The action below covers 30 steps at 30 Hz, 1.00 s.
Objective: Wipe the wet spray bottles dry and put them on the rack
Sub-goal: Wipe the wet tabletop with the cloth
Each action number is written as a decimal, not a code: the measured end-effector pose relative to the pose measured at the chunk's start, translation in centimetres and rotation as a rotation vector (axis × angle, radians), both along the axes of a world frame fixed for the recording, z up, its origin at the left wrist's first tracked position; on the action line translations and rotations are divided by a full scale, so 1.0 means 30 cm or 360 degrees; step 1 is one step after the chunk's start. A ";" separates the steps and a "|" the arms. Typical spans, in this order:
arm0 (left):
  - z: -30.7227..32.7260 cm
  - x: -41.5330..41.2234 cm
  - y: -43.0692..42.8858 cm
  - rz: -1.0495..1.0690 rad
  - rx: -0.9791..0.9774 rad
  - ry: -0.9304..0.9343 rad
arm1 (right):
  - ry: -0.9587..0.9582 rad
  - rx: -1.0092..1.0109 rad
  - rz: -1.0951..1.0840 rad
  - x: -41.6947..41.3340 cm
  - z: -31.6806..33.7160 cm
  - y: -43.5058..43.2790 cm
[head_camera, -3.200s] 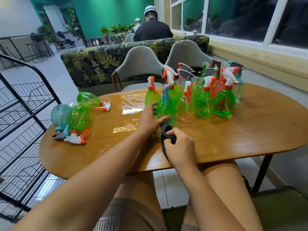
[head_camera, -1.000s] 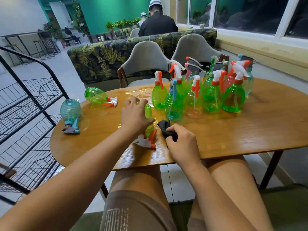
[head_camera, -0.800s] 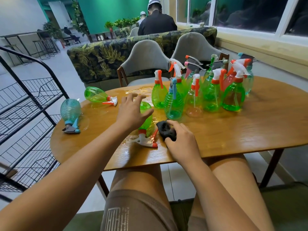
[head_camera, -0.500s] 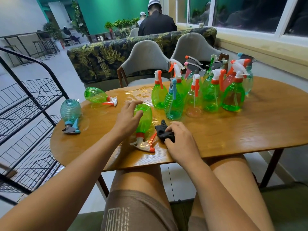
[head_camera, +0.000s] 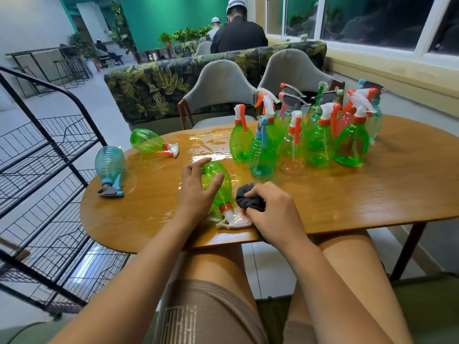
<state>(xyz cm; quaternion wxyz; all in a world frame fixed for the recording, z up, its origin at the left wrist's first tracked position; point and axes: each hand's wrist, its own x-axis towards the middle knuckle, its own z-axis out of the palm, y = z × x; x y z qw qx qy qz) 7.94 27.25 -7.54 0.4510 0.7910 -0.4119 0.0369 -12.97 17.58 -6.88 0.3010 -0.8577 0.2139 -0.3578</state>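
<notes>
A green spray bottle [head_camera: 221,188] lies on its side on the wet wooden table [head_camera: 347,194], its white and orange nozzle toward me. My left hand [head_camera: 196,192] rests on its left side, thumb across the body and fingers stretched along it. Right beside the nozzle, my right hand [head_camera: 274,214] grips a bunched black cloth [head_camera: 248,198]. Two more bottles lie on their sides at the left: a green one [head_camera: 149,144] and a teal ribbed one [head_camera: 109,165]. Several upright bottles [head_camera: 313,135] stand grouped at the back. The black wire rack [head_camera: 44,184] stands left of the table.
Water films the table top between the lying bottles and the upright group. Two grey chairs [head_camera: 218,90] face me across the table, with a leaf-print sofa back behind them. A window ledge runs along the right. People sit in the background.
The green bottle came from the table's left edge to the front centre. In the last second my left hand shifted on it from its top to its side, and my right hand brought the cloth up to its nozzle.
</notes>
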 end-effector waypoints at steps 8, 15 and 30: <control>-0.007 -0.022 -0.005 0.0121 -0.0025 -0.0060 | 0.0159 -0.0231 0.0062 0.017 0.003 0.064; -0.008 -0.012 0.001 0.0104 -0.0030 -0.0108 | 0.0010 -0.0245 0.0228 0.075 -0.013 0.168; -0.009 -0.015 0.013 0.0076 -0.0091 -0.0023 | 0.0229 0.0029 0.0061 -0.008 0.039 0.023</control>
